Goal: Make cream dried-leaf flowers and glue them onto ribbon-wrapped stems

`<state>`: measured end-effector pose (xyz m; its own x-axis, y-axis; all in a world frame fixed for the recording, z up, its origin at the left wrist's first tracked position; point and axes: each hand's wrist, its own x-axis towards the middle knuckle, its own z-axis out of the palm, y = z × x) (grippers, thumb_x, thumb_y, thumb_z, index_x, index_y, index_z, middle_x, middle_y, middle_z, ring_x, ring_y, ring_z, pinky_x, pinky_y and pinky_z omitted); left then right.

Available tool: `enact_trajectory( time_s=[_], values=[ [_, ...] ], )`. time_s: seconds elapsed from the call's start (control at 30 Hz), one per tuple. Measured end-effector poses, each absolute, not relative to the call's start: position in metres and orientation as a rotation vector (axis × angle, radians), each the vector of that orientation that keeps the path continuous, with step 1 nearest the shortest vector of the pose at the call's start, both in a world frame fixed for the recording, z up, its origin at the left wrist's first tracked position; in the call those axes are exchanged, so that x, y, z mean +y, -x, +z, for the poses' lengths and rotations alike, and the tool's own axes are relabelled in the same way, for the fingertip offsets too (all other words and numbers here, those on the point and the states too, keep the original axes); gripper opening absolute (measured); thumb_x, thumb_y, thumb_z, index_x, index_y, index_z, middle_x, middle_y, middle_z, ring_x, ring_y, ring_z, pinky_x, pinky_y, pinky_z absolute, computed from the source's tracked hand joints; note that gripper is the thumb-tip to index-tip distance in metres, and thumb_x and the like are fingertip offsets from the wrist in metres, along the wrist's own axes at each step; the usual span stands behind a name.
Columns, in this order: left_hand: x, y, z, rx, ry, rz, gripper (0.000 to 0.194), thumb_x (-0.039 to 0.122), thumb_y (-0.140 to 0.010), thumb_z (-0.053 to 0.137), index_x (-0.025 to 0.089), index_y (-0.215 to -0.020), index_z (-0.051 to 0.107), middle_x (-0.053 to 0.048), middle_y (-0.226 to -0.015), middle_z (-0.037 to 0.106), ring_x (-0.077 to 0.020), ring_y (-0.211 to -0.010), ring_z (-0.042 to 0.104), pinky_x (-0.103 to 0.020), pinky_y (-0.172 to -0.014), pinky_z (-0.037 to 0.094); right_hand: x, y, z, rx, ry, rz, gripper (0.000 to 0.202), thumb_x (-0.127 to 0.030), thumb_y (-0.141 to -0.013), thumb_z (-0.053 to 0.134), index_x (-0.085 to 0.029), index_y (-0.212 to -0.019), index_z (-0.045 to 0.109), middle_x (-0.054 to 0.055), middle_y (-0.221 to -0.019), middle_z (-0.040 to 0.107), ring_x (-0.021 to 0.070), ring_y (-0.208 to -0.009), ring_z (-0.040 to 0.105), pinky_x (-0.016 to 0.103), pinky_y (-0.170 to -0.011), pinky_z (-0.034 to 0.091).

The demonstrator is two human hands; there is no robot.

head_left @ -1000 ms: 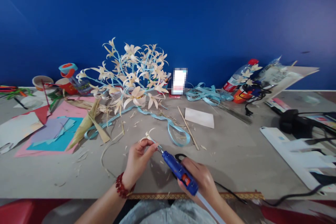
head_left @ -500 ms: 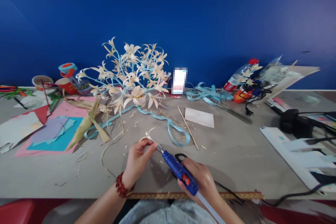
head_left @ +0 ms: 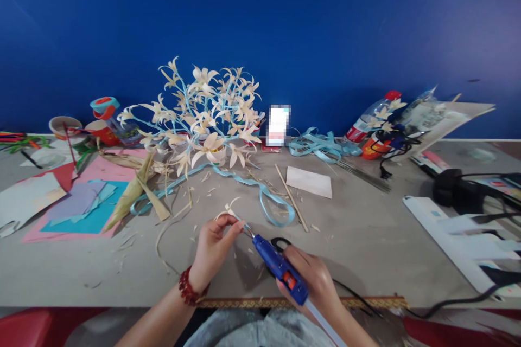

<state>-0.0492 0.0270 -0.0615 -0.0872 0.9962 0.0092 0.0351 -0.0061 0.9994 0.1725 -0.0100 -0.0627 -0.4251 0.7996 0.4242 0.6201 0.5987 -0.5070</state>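
Note:
My left hand [head_left: 217,244], with a red bead bracelet at the wrist, pinches a small pale flower [head_left: 228,209] by its light blue stem. In my right hand [head_left: 311,276] is a blue glue gun [head_left: 279,267], a long clear glue stick coming out of its rear end. The gun's nozzle points up and left, right by the stem below my left fingertips; whether they touch is hard to tell. A black handle loop, perhaps of scissors [head_left: 280,243], shows beside the gun, partly hidden by my right hand.
Pale flowers on blue stems [head_left: 211,114] stand at the back. Light blue ribbon [head_left: 280,219], a thin stick [head_left: 292,198] and a white card [head_left: 309,181] lie ahead. Corn husk [head_left: 130,198] and coloured papers [head_left: 87,217] are left; a white power strip [head_left: 443,238] with cables is right.
The glue gun's tip has shifted very slightly right and down. Both hands stay almost where they were, and the flower remains in my left fingers.

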Motion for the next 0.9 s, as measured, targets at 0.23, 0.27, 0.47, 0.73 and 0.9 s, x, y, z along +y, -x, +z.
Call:
enact_trajectory(
  time_s=[0.23,0.27,0.47,0.73,0.9],
  values=[
    [0.027,0.050,-0.063,1.286,-1.192,1.266,0.019,0.036,-0.079,0.070,0.017,-0.075,0.071,-0.003,-0.073,0.067,-0.0169,-0.071,0.062,-0.026,-0.069,0.049,-0.011,-0.171,-0.052,-2.228,1.124,0.261,0.013,-0.032,-0.088,0.044,-0.023,-0.080,0.045,0.000,-0.063,0.055,0.0156,-0.049,0.054,0.025,-0.047,0.034],
    [0.027,0.050,-0.063,1.292,-1.196,1.264,0.020,0.036,-0.079,0.070,0.017,-0.075,0.071,-0.003,-0.073,0.067,-0.0171,-0.070,0.062,-0.026,-0.069,0.049,-0.011,-0.171,-0.051,-2.232,1.126,0.255,0.013,-0.032,-0.088,0.045,-0.023,-0.080,0.046,0.000,-0.063,0.056,0.0156,-0.049,0.054,0.025,-0.047,0.034],
    [0.027,0.050,-0.060,1.308,-1.205,1.252,0.019,0.036,-0.079,0.070,0.017,-0.075,0.072,-0.003,-0.072,0.068,-0.0168,-0.070,0.062,-0.025,-0.069,0.048,-0.011,-0.171,-0.055,-2.199,1.131,0.283,0.016,-0.036,-0.088,0.046,-0.023,-0.078,0.047,0.000,-0.062,0.056,0.0153,-0.048,0.053,0.025,-0.046,0.033],
    [0.027,0.050,-0.064,1.272,-1.184,1.283,0.016,0.033,-0.079,0.070,0.017,-0.076,0.071,-0.003,-0.073,0.068,-0.0161,-0.070,0.062,-0.024,-0.069,0.048,-0.011,-0.173,-0.053,-2.223,1.111,0.270,0.011,-0.031,-0.087,0.048,-0.023,-0.081,0.045,0.000,-0.064,0.057,0.0162,-0.050,0.056,0.025,-0.048,0.034],
    [0.027,0.050,-0.063,1.262,-1.188,1.281,0.015,0.032,-0.080,0.070,0.017,-0.075,0.071,-0.002,-0.072,0.068,-0.0153,-0.070,0.060,-0.024,-0.068,0.048,-0.012,-0.173,-0.050,-2.240,1.115,0.225,0.007,-0.027,-0.085,0.046,-0.023,-0.081,0.042,0.000,-0.063,0.056,0.0161,-0.048,0.055,0.025,-0.047,0.033]
  ],
)
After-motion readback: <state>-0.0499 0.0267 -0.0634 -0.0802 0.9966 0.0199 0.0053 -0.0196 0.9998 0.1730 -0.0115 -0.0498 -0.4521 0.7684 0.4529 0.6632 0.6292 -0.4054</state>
